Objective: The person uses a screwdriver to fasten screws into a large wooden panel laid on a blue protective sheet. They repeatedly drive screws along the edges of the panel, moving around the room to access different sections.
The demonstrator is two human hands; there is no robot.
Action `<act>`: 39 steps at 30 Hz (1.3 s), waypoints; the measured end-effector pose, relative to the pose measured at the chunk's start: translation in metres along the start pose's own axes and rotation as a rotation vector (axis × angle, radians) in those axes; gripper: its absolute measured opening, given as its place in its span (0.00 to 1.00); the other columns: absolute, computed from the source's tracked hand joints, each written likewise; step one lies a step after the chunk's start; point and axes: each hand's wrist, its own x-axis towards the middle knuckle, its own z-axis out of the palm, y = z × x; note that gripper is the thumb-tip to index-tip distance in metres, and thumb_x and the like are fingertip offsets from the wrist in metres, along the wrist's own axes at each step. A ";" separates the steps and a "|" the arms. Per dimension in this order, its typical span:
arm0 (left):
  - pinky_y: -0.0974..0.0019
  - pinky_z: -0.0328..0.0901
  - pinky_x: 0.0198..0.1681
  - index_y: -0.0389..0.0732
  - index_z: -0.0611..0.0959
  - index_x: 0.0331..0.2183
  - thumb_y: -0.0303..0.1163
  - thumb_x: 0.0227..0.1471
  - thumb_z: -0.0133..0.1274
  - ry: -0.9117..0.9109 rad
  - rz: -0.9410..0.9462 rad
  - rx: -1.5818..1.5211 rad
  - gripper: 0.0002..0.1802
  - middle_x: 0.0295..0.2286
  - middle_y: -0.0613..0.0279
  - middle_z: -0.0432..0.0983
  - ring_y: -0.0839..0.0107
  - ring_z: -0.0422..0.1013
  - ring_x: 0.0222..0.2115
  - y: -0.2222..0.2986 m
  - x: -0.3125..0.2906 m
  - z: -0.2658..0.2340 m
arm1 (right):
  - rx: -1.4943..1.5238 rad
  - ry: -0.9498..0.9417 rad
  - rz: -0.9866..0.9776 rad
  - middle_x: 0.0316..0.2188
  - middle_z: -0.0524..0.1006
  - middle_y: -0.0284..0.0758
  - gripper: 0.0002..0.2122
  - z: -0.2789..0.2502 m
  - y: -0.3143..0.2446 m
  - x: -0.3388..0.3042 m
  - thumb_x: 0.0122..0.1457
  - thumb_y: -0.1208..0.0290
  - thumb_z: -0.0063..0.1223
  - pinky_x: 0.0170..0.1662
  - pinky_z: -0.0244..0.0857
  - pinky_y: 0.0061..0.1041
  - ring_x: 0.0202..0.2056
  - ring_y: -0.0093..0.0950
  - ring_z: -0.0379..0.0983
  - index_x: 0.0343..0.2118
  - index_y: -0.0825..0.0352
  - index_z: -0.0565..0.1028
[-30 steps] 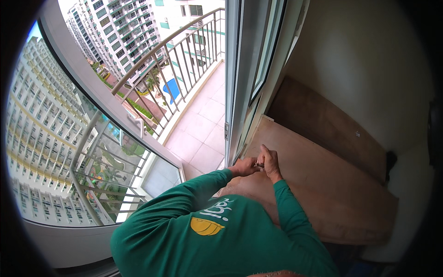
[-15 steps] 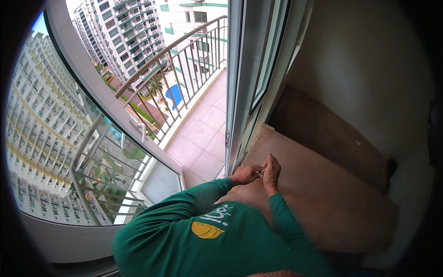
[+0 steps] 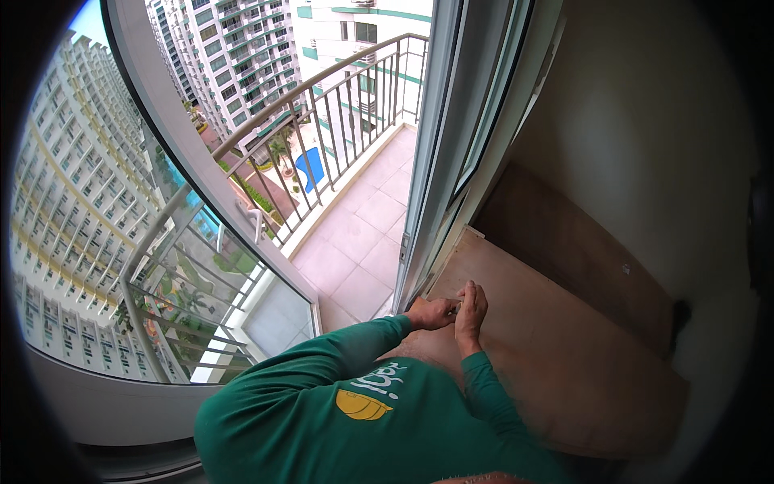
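Observation:
My left hand is closed in a fist, its knuckles turned toward my right hand. Upright beside it, my right hand has its fingers pressed together. The hands meet around something small and pale, mostly hidden by the fingers and too small to name. Both are above the near-left part of a broad brown wooden board, close to the edge of a grey sliding door frame.
A darker brown panel lies behind the board, along a pale wall. To the left, the doorway opens onto a tiled balcony floor with a metal railing. A glass pane stands at far left.
The hands stay together, with my right hand turned slightly and a little lower. The view has shifted, so the door frame and balcony appear farther right.

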 end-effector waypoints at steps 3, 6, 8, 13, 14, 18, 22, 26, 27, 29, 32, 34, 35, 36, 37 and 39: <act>0.48 0.73 0.43 0.44 0.83 0.47 0.44 0.61 0.58 0.041 0.063 -0.124 0.18 0.40 0.48 0.85 0.45 0.81 0.42 0.007 -0.006 0.000 | 0.081 0.174 0.155 0.19 0.71 0.33 0.27 0.005 0.005 -0.010 0.76 0.54 0.45 0.35 0.64 0.32 0.25 0.29 0.68 0.19 0.65 0.68; 0.49 0.72 0.46 0.42 0.83 0.50 0.45 0.63 0.59 -0.028 0.009 -0.081 0.20 0.42 0.46 0.85 0.44 0.80 0.44 0.005 -0.012 -0.002 | 0.151 -0.091 0.218 0.15 0.66 0.31 0.28 -0.020 0.007 0.005 0.76 0.54 0.47 0.29 0.63 0.31 0.20 0.25 0.65 0.16 0.64 0.65; 0.49 0.72 0.48 0.42 0.82 0.52 0.47 0.64 0.60 0.000 0.108 -0.225 0.23 0.44 0.45 0.84 0.44 0.80 0.46 0.001 -0.007 -0.002 | 0.196 -0.245 0.182 0.13 0.64 0.30 0.29 -0.031 0.006 0.017 0.75 0.54 0.48 0.25 0.62 0.30 0.17 0.22 0.62 0.15 0.63 0.64; 0.48 0.72 0.52 0.42 0.81 0.57 0.46 0.66 0.58 0.019 0.073 -0.172 0.24 0.47 0.44 0.83 0.43 0.79 0.49 -0.010 0.009 0.003 | 0.071 0.152 0.113 0.16 0.67 0.32 0.29 -0.007 0.008 0.008 0.75 0.53 0.47 0.31 0.65 0.32 0.22 0.27 0.66 0.17 0.67 0.68; 0.49 0.72 0.53 0.42 0.81 0.58 0.42 0.66 0.57 0.043 0.091 -0.168 0.23 0.47 0.45 0.84 0.43 0.78 0.50 -0.011 0.009 0.003 | 0.054 0.332 0.075 0.16 0.68 0.32 0.29 0.002 0.009 0.003 0.75 0.53 0.47 0.32 0.65 0.32 0.23 0.28 0.66 0.18 0.68 0.68; 0.48 0.71 0.52 0.36 0.83 0.51 0.41 0.57 0.67 0.121 0.076 -0.160 0.25 0.44 0.43 0.84 0.42 0.79 0.47 -0.010 0.001 0.001 | 0.041 0.162 0.230 0.16 0.68 0.32 0.29 0.000 0.010 0.001 0.75 0.54 0.47 0.31 0.65 0.33 0.22 0.27 0.66 0.17 0.68 0.68; 0.48 0.71 0.49 0.33 0.81 0.48 0.43 0.49 0.74 0.164 0.033 -0.229 0.32 0.41 0.42 0.84 0.42 0.79 0.45 0.000 -0.004 -0.006 | 0.234 -0.345 0.219 0.12 0.67 0.33 0.31 -0.018 0.001 0.017 0.74 0.55 0.49 0.26 0.62 0.32 0.16 0.26 0.64 0.13 0.69 0.66; 0.49 0.71 0.51 0.43 0.79 0.52 0.44 0.57 0.64 0.115 -0.057 -0.244 0.26 0.44 0.45 0.84 0.44 0.79 0.49 0.009 0.000 -0.010 | -0.062 0.073 -0.034 0.15 0.70 0.35 0.28 0.001 -0.001 0.003 0.75 0.54 0.47 0.27 0.65 0.35 0.17 0.28 0.65 0.19 0.71 0.69; 0.49 0.71 0.52 0.43 0.79 0.53 0.43 0.57 0.63 0.078 -0.116 -0.187 0.25 0.45 0.46 0.84 0.45 0.79 0.50 0.009 -0.002 -0.010 | -0.066 0.161 -0.067 0.16 0.71 0.36 0.27 0.007 0.001 -0.002 0.75 0.53 0.46 0.28 0.66 0.37 0.17 0.28 0.66 0.23 0.72 0.70; 0.49 0.72 0.52 0.43 0.78 0.54 0.44 0.56 0.64 0.032 -0.108 -0.172 0.28 0.45 0.46 0.84 0.45 0.79 0.50 0.003 -0.005 -0.012 | 0.021 0.118 0.097 0.15 0.70 0.35 0.28 0.008 0.005 -0.004 0.75 0.53 0.46 0.28 0.66 0.36 0.17 0.28 0.65 0.21 0.71 0.70; 0.50 0.71 0.53 0.39 0.79 0.53 0.44 0.58 0.66 -0.036 0.008 -0.221 0.27 0.45 0.44 0.84 0.45 0.79 0.49 -0.009 -0.010 -0.010 | 0.093 -0.164 0.151 0.12 0.69 0.34 0.31 -0.008 0.009 0.008 0.75 0.52 0.46 0.25 0.65 0.34 0.16 0.26 0.65 0.15 0.70 0.69; 0.51 0.71 0.52 0.35 0.80 0.52 0.40 0.58 0.67 -0.059 0.058 -0.265 0.26 0.42 0.43 0.84 0.45 0.79 0.47 -0.018 -0.003 -0.008 | 0.148 -0.410 0.162 0.12 0.68 0.33 0.32 -0.019 0.008 0.024 0.75 0.52 0.46 0.25 0.65 0.34 0.16 0.27 0.65 0.14 0.70 0.69; 0.51 0.71 0.53 0.34 0.82 0.51 0.42 0.59 0.66 -0.035 0.103 -0.371 0.25 0.42 0.42 0.84 0.44 0.79 0.47 -0.022 0.002 -0.007 | 0.202 -0.443 0.188 0.11 0.67 0.33 0.32 -0.021 0.008 0.026 0.75 0.53 0.46 0.26 0.65 0.35 0.16 0.27 0.65 0.13 0.69 0.68; 0.50 0.71 0.52 0.34 0.83 0.50 0.41 0.60 0.66 -0.031 0.108 -0.328 0.24 0.42 0.42 0.84 0.44 0.79 0.47 -0.024 0.004 -0.003 | 0.105 -0.384 0.211 0.13 0.67 0.32 0.30 -0.022 0.007 0.026 0.75 0.55 0.45 0.29 0.65 0.34 0.18 0.28 0.65 0.15 0.69 0.68; 0.50 0.71 0.52 0.34 0.83 0.49 0.41 0.60 0.66 -0.004 0.118 -0.298 0.23 0.43 0.42 0.84 0.43 0.79 0.46 -0.027 0.007 -0.001 | 0.019 -0.317 0.201 0.15 0.67 0.32 0.28 -0.021 0.007 0.024 0.75 0.56 0.45 0.31 0.65 0.33 0.21 0.28 0.66 0.17 0.68 0.68; 0.51 0.71 0.52 0.35 0.84 0.50 0.37 0.61 0.63 0.015 0.154 -0.255 0.20 0.44 0.42 0.83 0.43 0.78 0.48 -0.029 0.009 0.004 | -0.051 -0.103 0.171 0.20 0.68 0.33 0.24 -0.012 0.006 0.013 0.76 0.58 0.44 0.37 0.66 0.33 0.26 0.29 0.68 0.22 0.68 0.69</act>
